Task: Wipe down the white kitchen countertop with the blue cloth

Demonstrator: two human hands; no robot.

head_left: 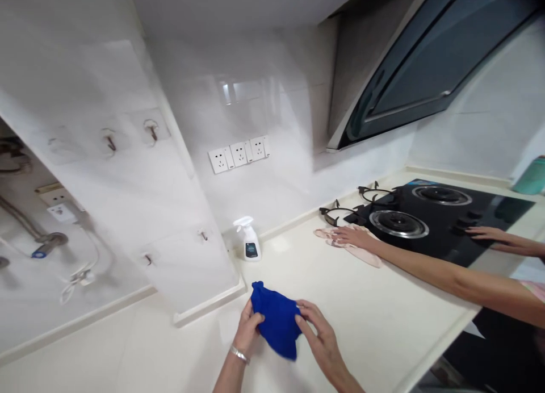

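L hand [248,329] is partly closed, pinching the left edge of a blue cloth [277,323]: thumb on top, other fingers mostly hidden behind it. Silver bracelet [239,354] on that wrist. R hand [318,331] is half-curled at the cloth's right edge, thumb & fingertips nipping it; rest of the fingers loosely bent. Cloth hangs between the 2 hands, above the near part of the white counter [298,268], lower corner drooping nr the R hand.

White spray bottle [251,246] stands upright beyond the cloth, close to the wall, below the sockets [239,154].

Off to the right, a co-worker's one hand [352,235] lies flat, fingers extended, on a pink cloth [369,255] on the counter, just beside the black hob [489,205]. Co-worker's other hand [489,234] is at the hob knobs [466,221]; can't tell if touching. Two black pan supports [340,217] sit off the burners, nr the wall. Range hood [426,69] overhead.
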